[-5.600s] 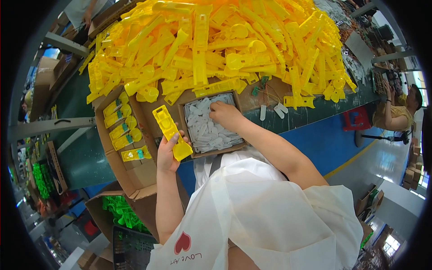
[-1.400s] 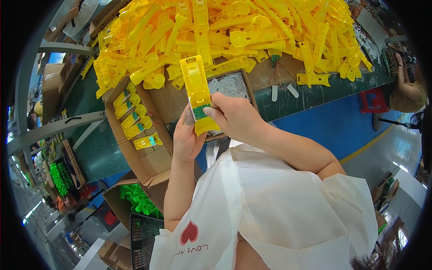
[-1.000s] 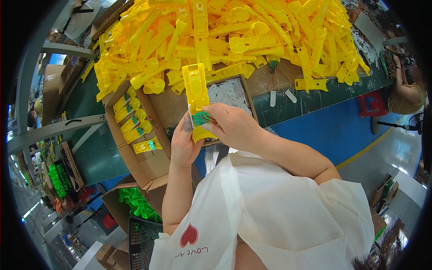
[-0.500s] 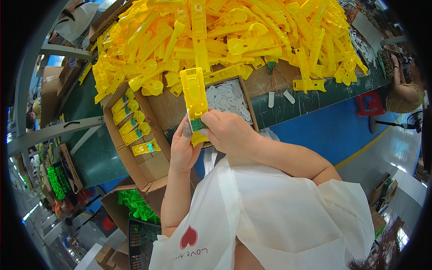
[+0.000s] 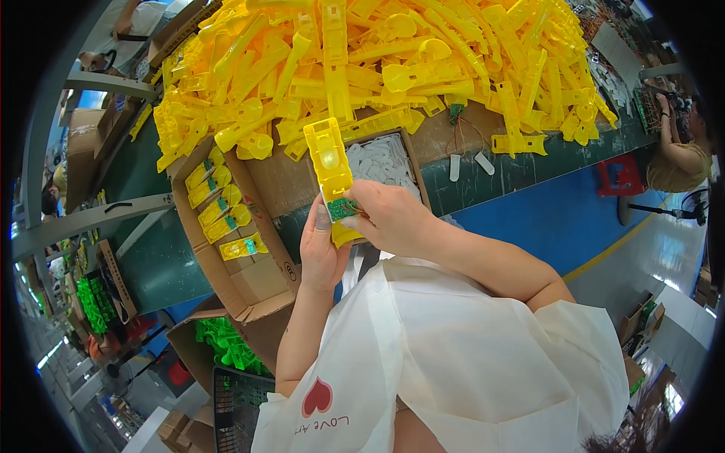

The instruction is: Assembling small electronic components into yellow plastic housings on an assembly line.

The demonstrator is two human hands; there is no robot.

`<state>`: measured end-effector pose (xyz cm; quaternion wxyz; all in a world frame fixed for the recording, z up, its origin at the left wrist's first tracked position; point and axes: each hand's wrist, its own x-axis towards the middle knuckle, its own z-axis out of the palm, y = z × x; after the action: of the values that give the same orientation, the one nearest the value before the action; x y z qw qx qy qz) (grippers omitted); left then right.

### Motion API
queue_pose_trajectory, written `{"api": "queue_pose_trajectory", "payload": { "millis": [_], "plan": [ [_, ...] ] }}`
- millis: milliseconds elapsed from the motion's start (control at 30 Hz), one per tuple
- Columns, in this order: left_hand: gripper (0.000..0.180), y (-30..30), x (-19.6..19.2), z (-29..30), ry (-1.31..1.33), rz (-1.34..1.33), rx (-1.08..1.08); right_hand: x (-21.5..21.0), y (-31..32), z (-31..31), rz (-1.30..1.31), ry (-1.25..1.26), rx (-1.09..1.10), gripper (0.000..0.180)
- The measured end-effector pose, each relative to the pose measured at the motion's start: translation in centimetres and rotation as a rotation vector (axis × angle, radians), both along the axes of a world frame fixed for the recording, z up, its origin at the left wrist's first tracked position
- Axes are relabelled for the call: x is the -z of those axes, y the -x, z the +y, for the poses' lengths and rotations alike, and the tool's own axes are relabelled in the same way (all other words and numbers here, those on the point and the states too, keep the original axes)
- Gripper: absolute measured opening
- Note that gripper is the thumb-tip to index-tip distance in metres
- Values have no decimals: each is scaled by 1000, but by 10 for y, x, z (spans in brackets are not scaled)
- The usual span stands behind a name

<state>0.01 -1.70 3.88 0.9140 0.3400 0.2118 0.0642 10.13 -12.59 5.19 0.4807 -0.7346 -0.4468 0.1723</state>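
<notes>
Yellow plastic housing [image 5: 330, 162]: my left hand [image 5: 321, 253] grips it upright; right hand [image 5: 389, 219] pinches green circuit board [image 5: 343, 209] into its base.

Green workbench [image 5: 162, 260] under yellow plastic parts [image 5: 393, 68], cardboard boxes [image 5: 249, 226].

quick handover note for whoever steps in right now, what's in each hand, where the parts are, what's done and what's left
Left hand: grips the long yellow plastic housing from below, holding it upright over the bench edge.
Right hand: fingertips press a small green circuit board into the housing's lower end.
Parts: big heap of yellow housings across the green bench; shallow tray of white pieces just behind the hands.
Done: a row of housings with green boards fitted lies in the cardboard box on the left.
Left: board not clearly seated; this housing is not in the box yet.
</notes>
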Motion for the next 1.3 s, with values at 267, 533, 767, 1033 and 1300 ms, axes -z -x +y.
{"api": "queue_pose_trajectory", "payload": {
  "millis": [267, 533, 767, 1033, 1300],
  "plan": [
    [45, -7, -10, -12, -409, 44, -62, 11, 8, 1, -61, 4, 15, 20],
    [39, -11, -13, -4, -810, -16, -48, -12, 8, -12, 210, -99, 5, 31],
    [36, -6, -18, -4, -933, -40, -26, -9, 4, -9, 957, -45, 93, 12],
    [34, 4, -8, -8, -969, -2, -42, -5, 0, -5, 1039, 19, 6, 9],
    [26, 0, -11, -21, -742, -60, -260, 2, 13, -6, 1030, -302, -43, 14]
  ]
}}
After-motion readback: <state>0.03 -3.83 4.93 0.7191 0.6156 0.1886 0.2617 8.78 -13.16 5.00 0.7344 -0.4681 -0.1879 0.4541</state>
